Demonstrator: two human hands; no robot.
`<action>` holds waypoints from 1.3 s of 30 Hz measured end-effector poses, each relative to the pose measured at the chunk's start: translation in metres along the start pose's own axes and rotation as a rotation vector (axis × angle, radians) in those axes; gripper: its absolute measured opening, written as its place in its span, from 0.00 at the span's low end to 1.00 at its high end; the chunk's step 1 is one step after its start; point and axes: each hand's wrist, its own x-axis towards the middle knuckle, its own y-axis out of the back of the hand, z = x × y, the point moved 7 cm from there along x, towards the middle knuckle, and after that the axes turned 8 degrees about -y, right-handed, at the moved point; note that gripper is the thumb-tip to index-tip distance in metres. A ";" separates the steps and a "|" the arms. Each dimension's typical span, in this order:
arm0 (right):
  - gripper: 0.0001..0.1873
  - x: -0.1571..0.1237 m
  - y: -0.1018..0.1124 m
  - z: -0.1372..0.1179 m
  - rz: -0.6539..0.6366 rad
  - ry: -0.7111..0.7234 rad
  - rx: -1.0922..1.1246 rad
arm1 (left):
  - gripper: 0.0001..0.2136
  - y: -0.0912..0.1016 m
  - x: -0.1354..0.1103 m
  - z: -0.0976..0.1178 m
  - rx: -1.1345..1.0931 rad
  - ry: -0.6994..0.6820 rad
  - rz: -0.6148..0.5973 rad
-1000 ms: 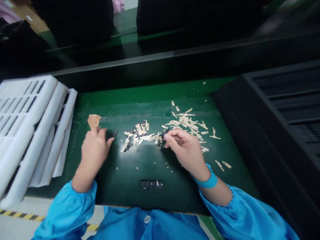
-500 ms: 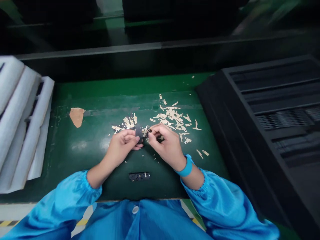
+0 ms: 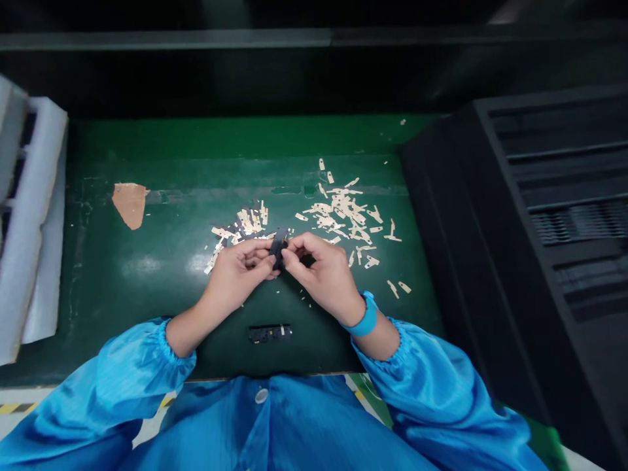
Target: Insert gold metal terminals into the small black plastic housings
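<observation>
My left hand (image 3: pixel 240 271) is closed, pinching a small dark electronic module (image 3: pixel 279 245) between thumb and fingers. My right hand (image 3: pixel 321 269), with a blue band at the wrist, is pinched at the module's right edge; whether a small piece sits in its fingertips is hidden. A similar long black module (image 3: pixel 269 333) lies flat on the table in front of me. Beyond my left hand is a pile of small pale and dark strips (image 3: pixel 248 222). Past my right hand, pale flat tab-shaped pieces (image 3: pixel 346 209) are scattered.
The green table (image 3: pixel 161 294) bears a torn brown scrap (image 3: pixel 130 205) at left. White foam-like trays (image 3: pixel 44 216) stand at the left edge. A stack of black trays (image 3: pixel 454 209) rises on the right. A dark ledge (image 3: pixel 235 78) runs along the back.
My right hand has closed in on the module, and the two hands are now nearer each other. The module has tilted in my left hand. The camera view has shifted somewhat.
</observation>
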 end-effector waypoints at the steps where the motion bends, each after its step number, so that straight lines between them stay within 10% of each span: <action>1: 0.06 0.000 0.000 0.000 0.004 -0.003 -0.010 | 0.13 0.000 0.000 0.000 0.007 -0.005 0.006; 39: 0.07 0.003 -0.003 0.004 -0.019 -0.047 0.084 | 0.12 0.000 -0.004 0.001 -0.012 -0.027 0.056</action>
